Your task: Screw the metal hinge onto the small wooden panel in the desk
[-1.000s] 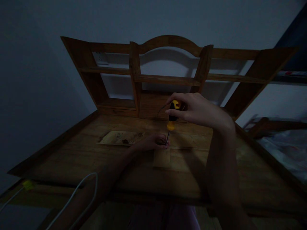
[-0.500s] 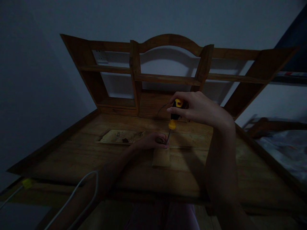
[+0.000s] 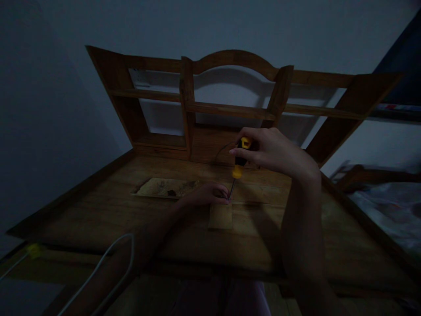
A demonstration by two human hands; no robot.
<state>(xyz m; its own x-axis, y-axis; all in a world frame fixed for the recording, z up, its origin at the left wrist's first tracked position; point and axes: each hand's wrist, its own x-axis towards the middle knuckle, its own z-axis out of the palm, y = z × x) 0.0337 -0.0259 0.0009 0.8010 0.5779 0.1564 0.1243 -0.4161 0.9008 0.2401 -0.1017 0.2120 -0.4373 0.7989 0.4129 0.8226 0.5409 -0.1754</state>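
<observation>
A yellow and black screwdriver is gripped by its handle in my right hand, its metal shaft slanting down and to the left. My left hand rests low over the desk, fingers pinched together right at the screwdriver's tip. Whatever small thing lies between those fingers is too hidden and dark to name. Beneath them a small pale wooden block lies on the wooden desktop.
Left of my left hand a shallow tray-like piece holds dark bits. A wooden shelf unit rises along the desk's back. A white cable loops over my left forearm, and a yellow object sits at the front left edge.
The view has shifted very slightly. Both hands, the screwdriver and the block hold nearly the same places as before.
</observation>
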